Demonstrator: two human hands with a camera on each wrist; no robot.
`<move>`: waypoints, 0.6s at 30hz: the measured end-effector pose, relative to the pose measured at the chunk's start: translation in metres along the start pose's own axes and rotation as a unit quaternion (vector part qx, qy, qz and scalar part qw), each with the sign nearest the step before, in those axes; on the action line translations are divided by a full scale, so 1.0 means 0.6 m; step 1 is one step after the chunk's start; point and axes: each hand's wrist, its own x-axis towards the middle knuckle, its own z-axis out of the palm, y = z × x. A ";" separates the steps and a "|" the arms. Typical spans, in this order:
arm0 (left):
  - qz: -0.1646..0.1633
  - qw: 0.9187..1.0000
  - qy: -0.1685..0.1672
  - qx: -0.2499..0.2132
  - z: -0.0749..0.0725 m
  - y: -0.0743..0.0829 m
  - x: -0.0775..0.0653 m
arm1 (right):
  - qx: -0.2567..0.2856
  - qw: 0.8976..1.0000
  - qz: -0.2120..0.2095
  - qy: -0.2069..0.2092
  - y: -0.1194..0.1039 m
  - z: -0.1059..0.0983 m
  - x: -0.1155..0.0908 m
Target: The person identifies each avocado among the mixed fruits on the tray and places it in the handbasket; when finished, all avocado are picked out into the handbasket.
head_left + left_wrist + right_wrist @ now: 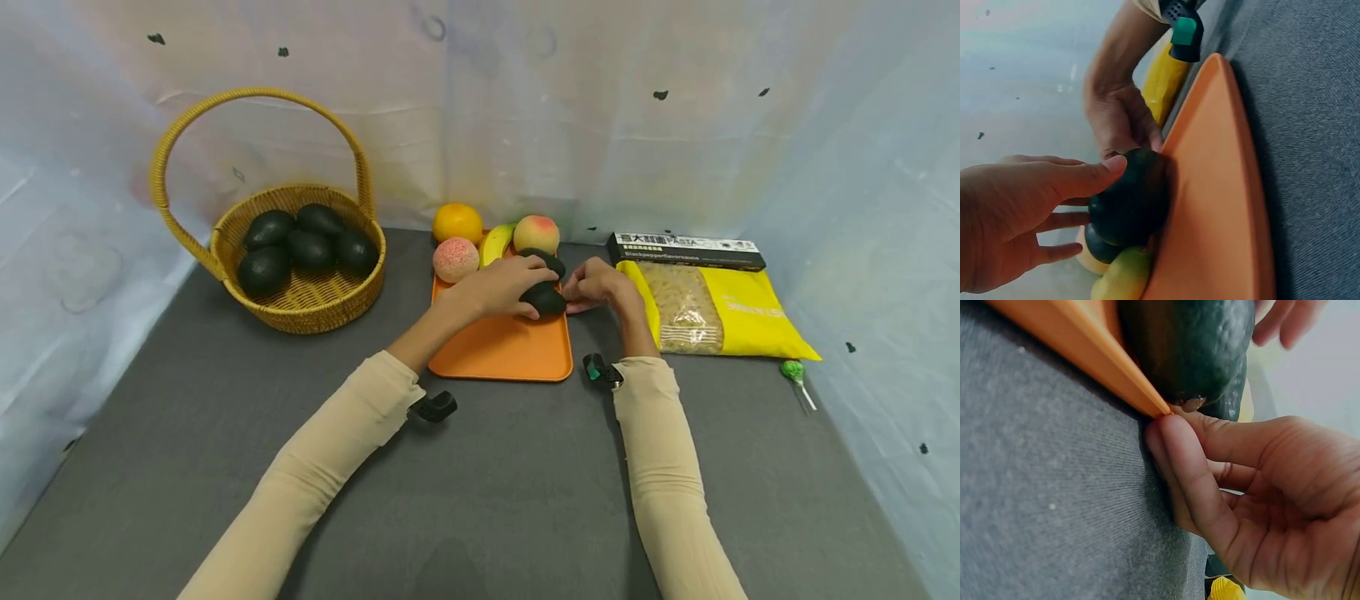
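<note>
On the orange tray (502, 358), a dark avocado (544, 300) lies near the right rim, with a second avocado (551, 262) just behind it. My left hand (498, 287) holds the nearer avocado from the left, thumb on its near side and fingers reaching across the far side. At the tray's right edge, my right hand (600, 283) pinches the rim between thumb and fingers, as the right wrist view shows, right beside the avocado's stem end. A banana (495, 243), a peach (536, 233), a speckled pink fruit (455, 259) and an orange (457, 222) sit along the tray's back.
To the left stands a wicker basket (322, 318) with a tall handle and several avocados (311, 252) inside. On the right are a black pasta box (690, 252), a yellow packet (750, 310) and a green lollipop (792, 372). White sheeting (525, 108) hangs behind the grey table.
</note>
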 end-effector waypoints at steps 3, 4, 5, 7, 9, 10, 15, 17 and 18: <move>0.006 1.000 0.001 0.013 0.009 -0.002 0.007 | -0.003 1.000 -0.002 0.004 0.002 0.001 0.001; 0.008 1.000 0.002 0.016 0.010 -0.002 0.009 | -0.003 1.000 -0.003 0.003 0.002 0.001 0.000; 0.011 1.000 0.003 0.020 0.011 -0.003 0.010 | -0.003 1.000 -0.004 0.003 0.002 0.000 0.000; 0.014 0.999 0.007 0.028 0.013 -0.004 0.012 | -0.001 1.000 -0.004 0.004 0.001 0.000 -0.001; 0.017 0.999 0.013 0.031 0.015 -0.005 0.015 | -0.002 1.000 -0.003 0.005 0.002 0.000 -0.001; 0.020 0.999 0.016 0.029 0.016 -0.006 0.016 | -0.003 1.000 -0.003 0.008 0.002 0.000 -0.001; 0.028 0.999 0.017 0.014 0.021 -0.013 0.021 | -0.006 1.000 -0.003 0.008 0.003 -0.002 0.000; 0.031 0.999 0.013 0.010 0.022 -0.016 0.021 | -0.007 1.000 -0.002 0.003 0.002 -0.002 0.001; 0.032 0.999 0.011 0.009 0.022 -0.017 0.021 | -0.008 1.000 -0.001 0.003 0.002 -0.002 0.001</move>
